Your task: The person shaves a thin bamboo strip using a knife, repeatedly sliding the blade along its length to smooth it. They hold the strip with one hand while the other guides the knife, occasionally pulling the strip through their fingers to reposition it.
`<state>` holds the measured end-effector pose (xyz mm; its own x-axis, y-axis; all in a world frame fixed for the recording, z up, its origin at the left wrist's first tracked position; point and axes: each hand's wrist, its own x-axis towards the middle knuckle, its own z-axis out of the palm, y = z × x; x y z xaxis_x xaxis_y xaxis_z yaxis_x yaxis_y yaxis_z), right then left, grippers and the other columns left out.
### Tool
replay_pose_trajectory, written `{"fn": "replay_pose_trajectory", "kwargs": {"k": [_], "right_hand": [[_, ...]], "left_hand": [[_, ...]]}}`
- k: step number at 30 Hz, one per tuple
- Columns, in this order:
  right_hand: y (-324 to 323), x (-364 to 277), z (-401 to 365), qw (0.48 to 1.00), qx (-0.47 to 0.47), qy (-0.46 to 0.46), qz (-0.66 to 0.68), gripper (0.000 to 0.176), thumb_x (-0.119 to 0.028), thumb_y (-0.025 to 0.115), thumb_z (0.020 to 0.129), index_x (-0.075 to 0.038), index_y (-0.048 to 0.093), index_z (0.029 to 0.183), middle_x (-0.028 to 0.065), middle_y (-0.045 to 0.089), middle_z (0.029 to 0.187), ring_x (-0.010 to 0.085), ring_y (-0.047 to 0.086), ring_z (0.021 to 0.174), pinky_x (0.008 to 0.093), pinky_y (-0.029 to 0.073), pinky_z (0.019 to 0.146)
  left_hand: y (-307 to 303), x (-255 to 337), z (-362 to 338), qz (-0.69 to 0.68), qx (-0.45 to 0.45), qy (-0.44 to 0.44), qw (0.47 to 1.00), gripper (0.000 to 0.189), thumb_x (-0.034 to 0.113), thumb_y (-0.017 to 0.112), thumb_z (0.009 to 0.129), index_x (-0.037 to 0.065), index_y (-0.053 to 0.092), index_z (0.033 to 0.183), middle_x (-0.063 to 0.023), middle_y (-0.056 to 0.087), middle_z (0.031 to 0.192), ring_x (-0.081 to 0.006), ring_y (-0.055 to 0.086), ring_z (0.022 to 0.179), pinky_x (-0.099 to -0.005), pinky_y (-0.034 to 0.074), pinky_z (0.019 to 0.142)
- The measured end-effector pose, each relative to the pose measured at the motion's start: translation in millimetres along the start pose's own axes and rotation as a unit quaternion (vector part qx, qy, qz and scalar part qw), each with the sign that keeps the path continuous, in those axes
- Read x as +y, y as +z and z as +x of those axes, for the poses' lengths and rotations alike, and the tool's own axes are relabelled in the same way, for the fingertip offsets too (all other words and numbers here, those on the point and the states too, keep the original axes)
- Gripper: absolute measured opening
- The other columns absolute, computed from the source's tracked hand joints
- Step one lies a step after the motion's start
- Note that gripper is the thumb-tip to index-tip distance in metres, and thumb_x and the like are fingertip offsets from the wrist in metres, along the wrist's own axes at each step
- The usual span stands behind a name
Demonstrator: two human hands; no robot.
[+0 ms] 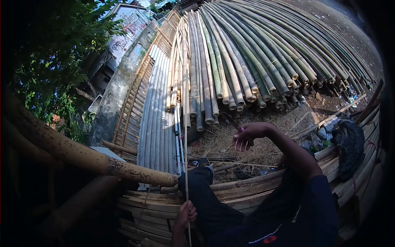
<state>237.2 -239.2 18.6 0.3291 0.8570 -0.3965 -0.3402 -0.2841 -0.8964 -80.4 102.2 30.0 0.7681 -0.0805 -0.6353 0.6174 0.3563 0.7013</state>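
My left hand (187,213) is closed around a long, thin bamboo strip (186,164) at the bottom centre. The strip runs upright through the view, from below the hand up past the ends of the poles. Out to the right, my right hand (252,135) is raised above the straw-covered ground, gripping a knife (233,122) between thumb and forefinger while its other fingers hang loosely. The dark blade points up and left, away from the strip. A bit of pinkish handle shows at the grip; the rest is hidden by the hand.
Many bamboo poles (247,61) lie stacked ahead. Corrugated sheets (154,115) and a bamboo lattice panel (127,111) lie to the left. A thick bamboo pole (140,172) juts in near my left side. Split bamboo slats (144,202) are beneath me, with a dark bundle (348,146) at right.
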Motion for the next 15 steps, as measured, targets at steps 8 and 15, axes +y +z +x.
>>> {"fn": "replay_pose_trajectory", "kwargs": {"k": [8,15], "right_hand": [[23.1,28.1,30.2,0.964,-0.179,0.128,-0.147,0.044,-0.028,0.052,0.093,-0.009,0.045,0.131,0.009,0.063,0.112,0.0212,0.063,0.098,0.036,0.054,0.079],[65.6,45.4,65.1,0.99,-0.073,0.079,-0.096,0.043,-0.033,0.052,0.093,-0.01,0.046,0.128,0.0113,0.06,0.116,0.0201,0.063,0.096,0.0311,0.054,0.07]], "left_hand": [[2.8,-5.3,10.3,-0.058,-0.004,0.01,0.998,0.03,0.036,0.04,0.098,0.014,0.036,0.078,0.005,0.023,0.053,-0.0039,0.019,0.041,-0.0192,0.016,0.036],[17.4,-4.1,21.7,-0.002,0.039,0.048,0.998,0.03,0.035,0.036,0.099,0.014,0.036,0.078,0.0048,0.023,0.053,-0.0037,0.018,0.04,-0.0192,0.017,0.036]]}}
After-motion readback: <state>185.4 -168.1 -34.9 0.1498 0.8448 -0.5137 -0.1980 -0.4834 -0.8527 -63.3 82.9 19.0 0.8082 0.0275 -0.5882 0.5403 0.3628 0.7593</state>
